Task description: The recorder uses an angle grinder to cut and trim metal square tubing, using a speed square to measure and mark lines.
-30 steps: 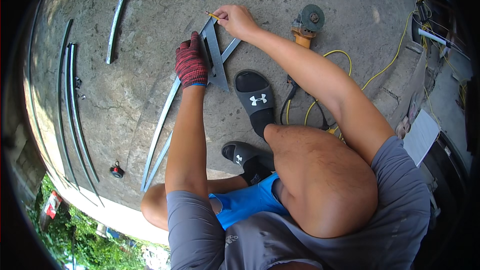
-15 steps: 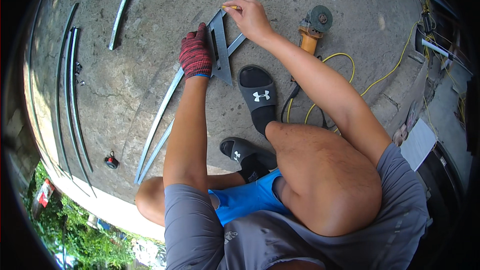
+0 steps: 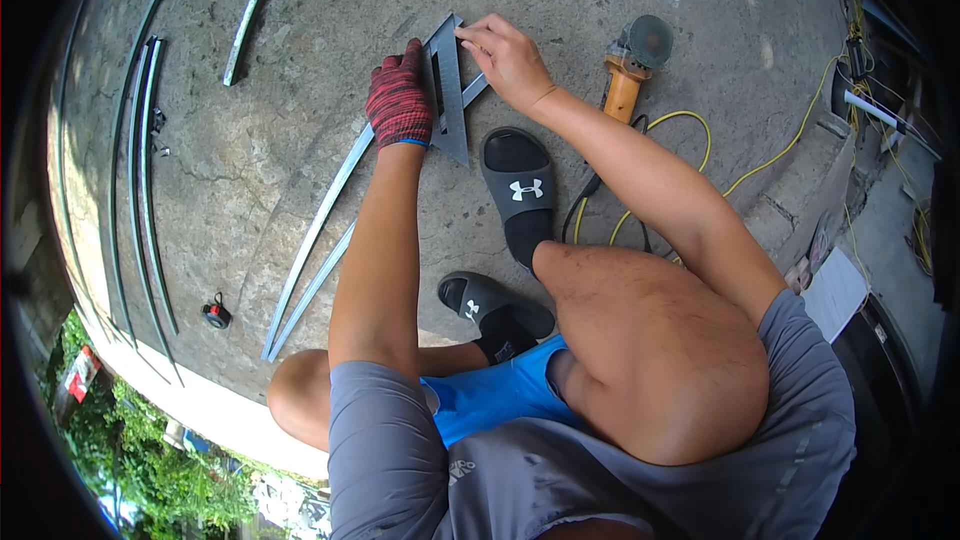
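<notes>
Firstly, we have our gloved left hand (image 3: 400, 95) closed over the edge of the metal triangle (image 3: 453, 105), holding it against the long bar (image 3: 320, 210) on the ground. If that hold pressed unevenly, we think the triangle could slide out of line, since only the glove seems to keep the two together.

Our bare right hand (image 3: 508, 62) has its fingers bent in at the triangle's top corner; whatever might be between the fingertips is too small for us to tell. With no glove there, a slip along the metal edge could nick the skin.

Just beyond, the second bar (image 3: 325, 285) runs at a narrow angle to the first. A knock on either could shift both, as we see no clamp on them.

Farther out, a black sandal (image 3: 517, 175) stands near the triangle's lower tip, so a moved foot could bump it. The yellow cord (image 3: 706, 135) loops between that foot and the grinder (image 3: 622, 90); a snag could drag the tool, whose disc (image 3: 650, 42) looks uncovered. Whether it is plugged in, we cannot tell.
</notes>
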Tool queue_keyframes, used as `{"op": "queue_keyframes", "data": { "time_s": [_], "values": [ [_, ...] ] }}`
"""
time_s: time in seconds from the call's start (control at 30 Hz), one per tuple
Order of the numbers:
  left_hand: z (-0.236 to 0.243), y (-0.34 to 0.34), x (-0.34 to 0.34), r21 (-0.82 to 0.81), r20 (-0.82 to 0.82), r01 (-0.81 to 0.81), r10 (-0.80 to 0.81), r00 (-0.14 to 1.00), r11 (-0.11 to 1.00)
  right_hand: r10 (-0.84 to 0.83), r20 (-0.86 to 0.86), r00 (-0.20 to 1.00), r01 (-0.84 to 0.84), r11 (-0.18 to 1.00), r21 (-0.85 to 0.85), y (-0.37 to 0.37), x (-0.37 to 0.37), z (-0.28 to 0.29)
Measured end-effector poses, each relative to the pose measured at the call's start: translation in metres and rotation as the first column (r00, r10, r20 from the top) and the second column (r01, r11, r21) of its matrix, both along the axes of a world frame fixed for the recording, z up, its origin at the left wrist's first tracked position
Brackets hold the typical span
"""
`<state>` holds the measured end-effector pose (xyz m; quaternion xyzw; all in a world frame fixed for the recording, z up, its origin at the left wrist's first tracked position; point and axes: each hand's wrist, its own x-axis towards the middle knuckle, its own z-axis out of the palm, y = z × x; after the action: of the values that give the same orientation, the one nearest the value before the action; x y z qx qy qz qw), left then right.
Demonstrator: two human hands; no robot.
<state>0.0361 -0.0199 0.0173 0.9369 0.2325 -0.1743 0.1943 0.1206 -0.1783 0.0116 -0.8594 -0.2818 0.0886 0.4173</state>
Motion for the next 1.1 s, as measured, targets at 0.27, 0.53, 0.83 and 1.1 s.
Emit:
{"op": "queue_keyframes", "data": {
  "time_s": [0.27,0.53,0.83,1.1],
  "values": [
    [0.002,0.0,0.003,-0.001,-0.004,0.015,-0.015,1.0,1.0,-0.023,-0.015,1.0,0.022,0.999,-0.024,0.003,0.021,0.003],
    [0.003,-0.001,0.004,-0.001,-0.001,0.004,-0.004,1.0,1.0,0.02,0.063,0.998,-0.019,1.0,-0.018,0.001,0.015,0.0],
    [0.003,-0.001,0.003,-0.003,0.0,-0.002,0.002,1.0,1.0,-0.031,0.034,0.999,0.031,0.999,-0.015,-0.005,0.024,0.003],
    [0.004,-0.002,0.003,-0.009,-0.006,-0.009,0.009,1.0,1.0,0.008,0.015,1.0,-0.008,0.999,-0.037,0.001,0.02,0.0]
  ]
}}
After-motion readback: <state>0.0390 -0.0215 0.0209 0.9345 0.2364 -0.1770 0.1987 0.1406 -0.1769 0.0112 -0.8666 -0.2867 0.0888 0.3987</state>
